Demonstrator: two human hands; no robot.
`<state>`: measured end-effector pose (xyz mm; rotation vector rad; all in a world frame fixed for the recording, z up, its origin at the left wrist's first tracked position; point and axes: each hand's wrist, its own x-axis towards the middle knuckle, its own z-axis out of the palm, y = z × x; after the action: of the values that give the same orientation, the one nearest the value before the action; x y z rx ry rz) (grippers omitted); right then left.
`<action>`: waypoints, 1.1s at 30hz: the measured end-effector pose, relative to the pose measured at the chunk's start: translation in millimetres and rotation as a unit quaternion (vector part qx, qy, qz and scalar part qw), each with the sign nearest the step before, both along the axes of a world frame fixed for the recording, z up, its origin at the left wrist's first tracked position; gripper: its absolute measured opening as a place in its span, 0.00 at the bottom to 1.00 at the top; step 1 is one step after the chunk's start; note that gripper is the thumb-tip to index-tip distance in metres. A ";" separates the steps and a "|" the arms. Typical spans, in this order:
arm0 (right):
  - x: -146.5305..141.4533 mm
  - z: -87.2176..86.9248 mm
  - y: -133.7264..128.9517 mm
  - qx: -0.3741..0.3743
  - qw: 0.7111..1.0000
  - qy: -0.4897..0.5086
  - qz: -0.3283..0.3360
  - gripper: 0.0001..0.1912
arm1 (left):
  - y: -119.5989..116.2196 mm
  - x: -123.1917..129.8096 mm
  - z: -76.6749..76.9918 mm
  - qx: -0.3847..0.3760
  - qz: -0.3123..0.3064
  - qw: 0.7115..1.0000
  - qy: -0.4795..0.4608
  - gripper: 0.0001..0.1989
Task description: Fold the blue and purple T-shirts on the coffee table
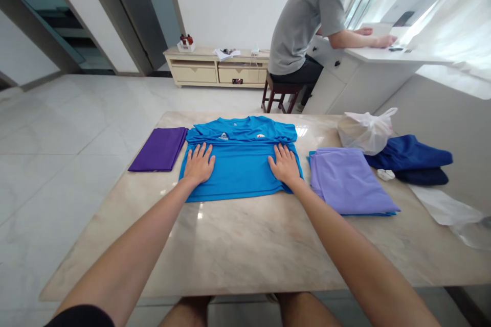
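Observation:
A blue T-shirt point(241, 171) lies on the marble table point(238, 250), its collar toward the far edge and a crease running across below the chest logos. My left hand point(199, 164) rests flat on the shirt's left side, fingers spread. On the right side of the shirt, my right hand point(284, 164) also lies flat with its fingers apart. A folded dark purple cloth point(159, 149) sits left of the shirt. To the right is a folded lilac cloth point(351, 181) on top of a blue one, whose edge shows beneath.
Farther right are a white plastic bag point(366, 130), dark blue clothing point(414, 156) and clear plastic wrapping point(452, 209). Beyond the table, a person point(307, 15) sits on a stool at a white desk. A low cabinet point(195, 72) stands by the wall.

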<state>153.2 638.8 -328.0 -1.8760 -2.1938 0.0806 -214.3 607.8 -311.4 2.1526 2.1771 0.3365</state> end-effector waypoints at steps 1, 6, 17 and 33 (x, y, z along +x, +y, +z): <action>-1.5 1.2 12.2 -0.004 1.000 -0.001 -0.005 0.40 | 10.6 -0.7 0.6 -0.004 -0.001 1.000 0.001 0.35; -5.6 4.1 40.9 -0.018 1.000 -0.003 -0.010 0.39 | 33.8 -1.4 4.4 -0.012 -0.005 1.000 0.003 0.35; 13.2 4.1 -77.4 -0.010 0.999 -0.003 0.037 0.38 | -75.8 4.8 4.3 0.002 -0.017 1.000 0.002 0.37; 28.6 17.2 -243.8 -0.026 0.997 -0.021 0.069 0.37 | -268.7 27.5 1.1 -0.004 0.019 1.000 -0.005 0.40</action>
<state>181.7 395.0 -310.7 -1.7654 -2.3694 0.1261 -186.9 339.2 -310.3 2.1041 2.2128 0.3391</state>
